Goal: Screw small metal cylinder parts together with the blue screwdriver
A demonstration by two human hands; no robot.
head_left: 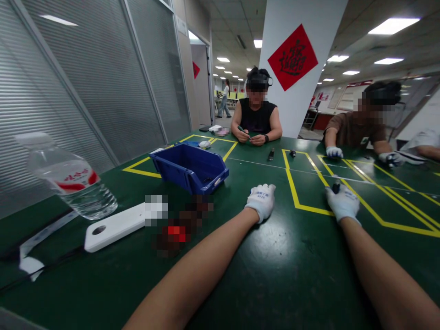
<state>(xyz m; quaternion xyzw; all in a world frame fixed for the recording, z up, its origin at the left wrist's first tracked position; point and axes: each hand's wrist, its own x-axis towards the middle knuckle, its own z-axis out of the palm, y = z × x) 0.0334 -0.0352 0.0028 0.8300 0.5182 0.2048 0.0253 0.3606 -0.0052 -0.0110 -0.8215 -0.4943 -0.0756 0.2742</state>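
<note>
Both my hands wear white work gloves and rest on a dark green table (275, 256) marked with yellow tape lines. My left hand (261, 200) lies near the table's middle with its fingers curled into a loose fist, and nothing shows in it. My right hand (343, 202) is closed around a small black part (336, 185), which sticks out above the fingers. A blue plastic bin (190, 170) stands to the left of my left hand.
A clear water bottle (70, 181) and a white flat device (115, 227) lie at the left. Two people sit across the table, one holding a small tool, one in white gloves. Small black parts (271, 154) lie between us. A white pillar stands behind.
</note>
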